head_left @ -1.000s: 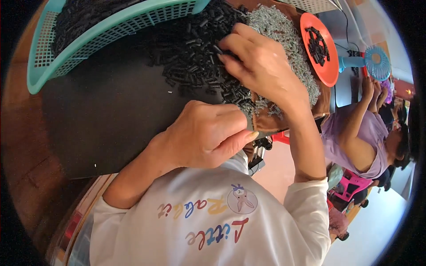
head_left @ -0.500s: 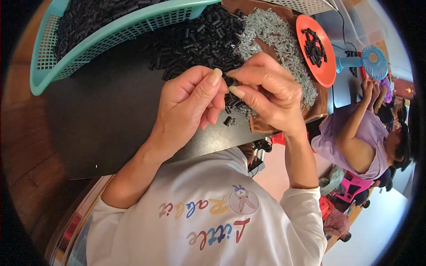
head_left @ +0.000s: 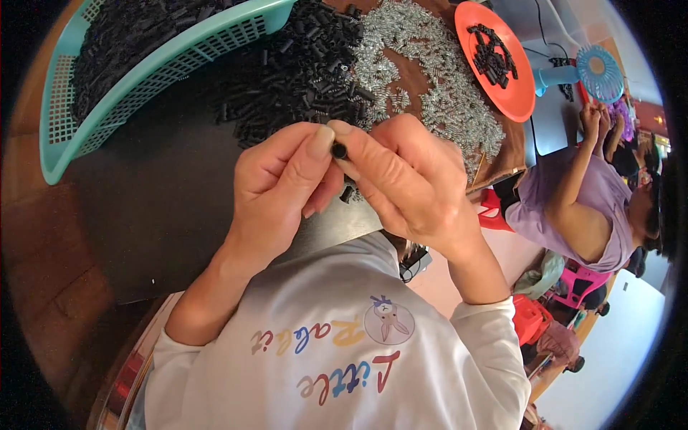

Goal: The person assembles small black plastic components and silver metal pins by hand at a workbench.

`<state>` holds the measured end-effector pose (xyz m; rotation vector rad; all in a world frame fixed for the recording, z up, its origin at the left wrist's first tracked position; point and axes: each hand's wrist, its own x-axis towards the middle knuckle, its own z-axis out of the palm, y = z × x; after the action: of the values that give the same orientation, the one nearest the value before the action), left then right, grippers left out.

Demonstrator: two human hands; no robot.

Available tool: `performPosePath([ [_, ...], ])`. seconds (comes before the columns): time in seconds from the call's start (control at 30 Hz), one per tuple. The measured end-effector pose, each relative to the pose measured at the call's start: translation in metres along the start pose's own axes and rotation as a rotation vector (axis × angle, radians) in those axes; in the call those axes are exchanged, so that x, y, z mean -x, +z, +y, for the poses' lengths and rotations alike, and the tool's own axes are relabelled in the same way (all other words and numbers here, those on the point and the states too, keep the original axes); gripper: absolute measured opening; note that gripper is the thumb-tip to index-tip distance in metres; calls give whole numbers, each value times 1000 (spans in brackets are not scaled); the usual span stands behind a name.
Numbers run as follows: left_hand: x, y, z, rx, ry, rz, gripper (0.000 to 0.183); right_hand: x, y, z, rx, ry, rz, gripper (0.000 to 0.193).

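Note:
Both hands meet over the table's near edge around one small black cylindrical part point(head_left: 340, 151). Its round end shows between the fingertips. My left hand point(head_left: 271, 188) is closed, thumb and forefinger pinching at the part's left side. My right hand point(head_left: 419, 178) grips it from the right with thumb and forefinger, the other fingers curled. Beyond the hands lies a heap of similar black cylindrical parts point(head_left: 283, 89). To its right spreads a layer of small silvery metal springs point(head_left: 459, 100). Whether a spring sits inside the held part is hidden.
A teal slotted basket point(head_left: 175, 61) full of black parts stands at the far left on the dark table point(head_left: 165, 215). An orange plate point(head_left: 522, 93) with some black pieces lies at the far right, beside a blue fan point(head_left: 600, 74). A co-worker in lilac point(head_left: 584, 204) sits on the right.
My hands have come together, the right shifting left and turning so the black part's round end now shows. The surroundings have shifted slightly in view.

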<state>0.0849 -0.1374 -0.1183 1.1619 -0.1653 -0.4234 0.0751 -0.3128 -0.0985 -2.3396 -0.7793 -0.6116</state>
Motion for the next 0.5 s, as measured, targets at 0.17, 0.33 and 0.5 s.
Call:
performPosePath([
  [0.17,-3,-2,5,262,-83,-5,19,2,-3,22,-94,-54,90,31],
  [0.33,-13,-14,3,264,-139,11,22,1,-42,73,-20,340,-214,18],
  [0.5,-15,-15,-3,269,-136,16,21,-5,-43,83,146,266,-433,19],
])
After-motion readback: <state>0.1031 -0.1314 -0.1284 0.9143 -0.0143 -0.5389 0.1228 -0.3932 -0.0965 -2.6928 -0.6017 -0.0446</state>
